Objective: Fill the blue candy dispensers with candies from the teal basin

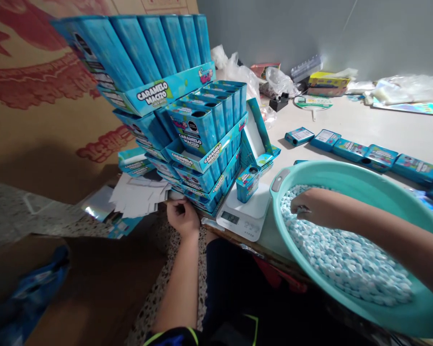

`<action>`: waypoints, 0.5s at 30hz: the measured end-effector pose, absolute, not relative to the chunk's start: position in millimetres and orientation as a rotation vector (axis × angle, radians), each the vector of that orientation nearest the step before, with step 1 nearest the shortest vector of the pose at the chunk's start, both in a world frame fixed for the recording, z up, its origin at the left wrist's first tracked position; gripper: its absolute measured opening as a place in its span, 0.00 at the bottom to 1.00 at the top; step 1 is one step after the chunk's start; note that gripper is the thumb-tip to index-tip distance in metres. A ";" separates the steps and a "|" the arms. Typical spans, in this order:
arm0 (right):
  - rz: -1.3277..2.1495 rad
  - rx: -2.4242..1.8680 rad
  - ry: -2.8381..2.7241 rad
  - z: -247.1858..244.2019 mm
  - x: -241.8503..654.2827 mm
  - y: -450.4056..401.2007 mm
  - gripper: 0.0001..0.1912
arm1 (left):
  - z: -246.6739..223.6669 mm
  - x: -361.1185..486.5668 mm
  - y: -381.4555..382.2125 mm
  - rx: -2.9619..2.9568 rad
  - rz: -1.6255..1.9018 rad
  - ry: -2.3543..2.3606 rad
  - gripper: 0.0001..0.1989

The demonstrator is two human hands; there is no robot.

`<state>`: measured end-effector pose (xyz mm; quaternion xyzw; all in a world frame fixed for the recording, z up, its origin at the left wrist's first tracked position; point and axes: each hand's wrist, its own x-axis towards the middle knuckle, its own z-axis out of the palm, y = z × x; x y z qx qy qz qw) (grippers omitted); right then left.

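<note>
My right hand point(308, 204) is inside the turquoise basin point(368, 175), low over a heap of small pale blue and white candies point(350, 252). Its fingers are curled in, and a small shiny piece like a candy shows at them. My left hand point(183, 217) is loosely closed at the table edge, just below the stacked display trays; nothing shows in its curl. Between the hands a small blue candy box point(248, 184) stands upright on a white kitchen scale point(243, 218), whose display is lit but hard to read.
Tall stacked trays of blue boxes point(202, 122) lean at the left beside a large cardboard carton point(57, 110). White papers point(140, 194) jut over the table edge. Several blue boxes point(380, 156) lie in a row behind the basin. Plastic bags point(279, 81) and a hand fan point(313, 102) lie farther back.
</note>
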<state>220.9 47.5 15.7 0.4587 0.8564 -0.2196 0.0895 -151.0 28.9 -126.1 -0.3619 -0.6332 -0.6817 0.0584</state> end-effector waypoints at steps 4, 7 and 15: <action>-0.654 1.390 2.634 12.7 221.3 48.3 0.09 | -131.1 -154.1 27.9 -1.113 -2.037 -1.937 0.09; -0.615 1.473 2.693 12.1 222.4 53.4 0.09 | -132.7 -157.0 26.6 -1.125 -2.027 -1.925 0.10; -0.550 1.675 2.998 59.5 183.4 100.5 0.09 | -130.6 -162.9 24.5 -1.162 -2.010 -1.847 0.10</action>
